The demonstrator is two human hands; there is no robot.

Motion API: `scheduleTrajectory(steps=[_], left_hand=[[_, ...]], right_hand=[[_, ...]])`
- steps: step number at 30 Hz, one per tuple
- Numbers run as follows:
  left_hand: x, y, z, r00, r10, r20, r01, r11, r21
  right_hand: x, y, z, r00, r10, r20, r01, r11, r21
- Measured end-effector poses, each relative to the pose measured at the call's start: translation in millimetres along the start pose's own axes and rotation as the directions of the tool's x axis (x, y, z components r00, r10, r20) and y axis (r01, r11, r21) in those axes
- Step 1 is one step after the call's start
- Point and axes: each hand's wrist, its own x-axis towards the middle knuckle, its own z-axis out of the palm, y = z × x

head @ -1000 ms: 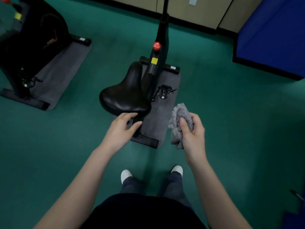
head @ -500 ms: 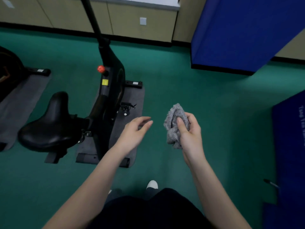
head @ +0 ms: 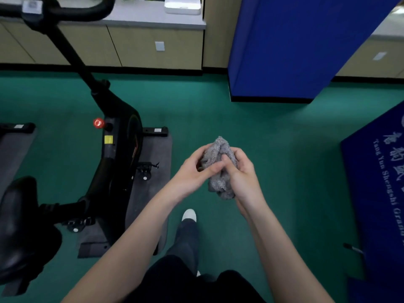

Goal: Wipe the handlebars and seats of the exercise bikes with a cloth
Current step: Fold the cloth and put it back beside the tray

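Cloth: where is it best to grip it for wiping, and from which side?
Probably the bunched middle of the cloth, from its right side, where the right hand wraps it; its ends stick out above and below, free for wiping.

open green floor (head: 196, 110) ahead, exercise bike (head: 118, 149) close left, blue pad (head: 284, 51) upright ahead-right

Bare forearms (head: 131, 239), black top (head: 175, 287), dark blue trousers (head: 185, 239), one white shoe (head: 189, 214).

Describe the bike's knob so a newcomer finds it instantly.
Start at the black exercise bike on the left, on its grey mat. The knob sticks out of the frame just above a yellow sticker. It is the only red part.
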Motion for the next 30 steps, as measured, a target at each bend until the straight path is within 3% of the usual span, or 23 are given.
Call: scheduleTrajectory(steps=[8, 15, 19, 22, 26, 30], left_hand=[[119.2, 15.0, -55.2, 0.979, 0.012, -0.202, -0.01, 1.0, 0.009], [211.3, 43.9, -71.6, 0.964, 0.038, -0.265, -0.035, 0.999, 0.013], [262.1, 55.3, -72.2, 0.957, -0.037, -0.287, 0.007, 0.995, -0.103], [304.5, 63.8, -73.2, 0.922, -0.139, -0.361, 0.047, 0.967, -0.251], [364.5, 77.1, -77.4, 0.877, -0.258, -0.405, 0.097, 0.921, -0.377], [420.6, 96.8, -75.6, 0.863, -0.346, -0.369, 0.12, 0.849, -0.514]], right_hand=[[131.8, -28.0, 24.3, 0.996, 0.04, 0.084, -0.042, 0.999, 0.019], [215.5, -43.0, 15.7, 0.998, 0.058, 0.03, -0.059, 0.996, 0.068], [257.2, -49.0, -0.1, 0.99, 0.125, 0.06, -0.134, 0.971, 0.197], [291.5, -55.4, -18.0, 0.988, 0.066, 0.142, -0.098, 0.967, 0.235], [346.9, -73.5, -44.6, 0.936, -0.086, 0.34, 0.081, 0.996, 0.029], [411.8, -99.2, -62.5, 0.878, -0.124, 0.462, 0.211, 0.967, -0.14]])
